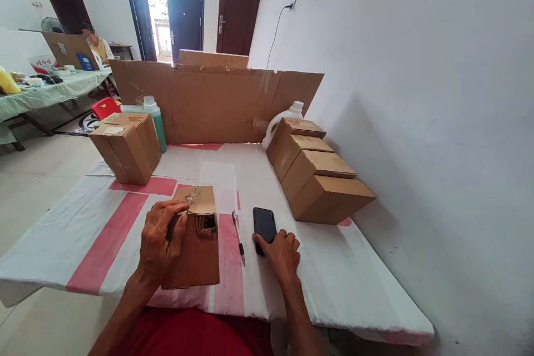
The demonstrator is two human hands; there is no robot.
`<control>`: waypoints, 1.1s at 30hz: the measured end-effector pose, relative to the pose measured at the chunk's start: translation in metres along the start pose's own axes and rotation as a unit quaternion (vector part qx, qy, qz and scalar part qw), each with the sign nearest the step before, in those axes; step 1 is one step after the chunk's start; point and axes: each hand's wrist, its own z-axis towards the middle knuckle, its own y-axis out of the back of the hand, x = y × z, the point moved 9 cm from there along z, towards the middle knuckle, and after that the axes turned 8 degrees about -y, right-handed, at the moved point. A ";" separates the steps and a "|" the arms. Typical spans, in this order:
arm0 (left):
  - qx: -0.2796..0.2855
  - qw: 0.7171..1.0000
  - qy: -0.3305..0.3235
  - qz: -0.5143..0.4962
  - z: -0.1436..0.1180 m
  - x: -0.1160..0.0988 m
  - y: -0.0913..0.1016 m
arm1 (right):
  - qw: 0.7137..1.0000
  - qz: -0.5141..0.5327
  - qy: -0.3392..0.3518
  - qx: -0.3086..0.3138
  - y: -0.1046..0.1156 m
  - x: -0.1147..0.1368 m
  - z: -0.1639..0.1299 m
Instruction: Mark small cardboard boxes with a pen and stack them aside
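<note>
A small brown cardboard box [198, 261] stands near the front edge of the table, with a torn, dark hole in its upper right side. My left hand [159, 236] grips its left side, fingers bent over the top and thumb on the near face. Farther right, a black smartphone [263, 222] lies flat on the cloth. My right hand [284, 256] has its thumb at the phone's left edge and its curled fingers at the right, around the lower end. A pen [238, 239] lies between the box and the phone.
Several cardboard boxes [334, 200] stand in a row on the right. Two cartons [133, 147] and a green bottle [158, 125] are on the left. A white jug [273, 127] and a cardboard panel [212, 105] close off the back. A person [100, 47] sits at another table.
</note>
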 end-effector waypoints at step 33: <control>0.038 0.999 0.013 0.013 0.000 0.008 -0.014 | 0.406 0.627 0.031 0.665 0.029 0.141 -0.232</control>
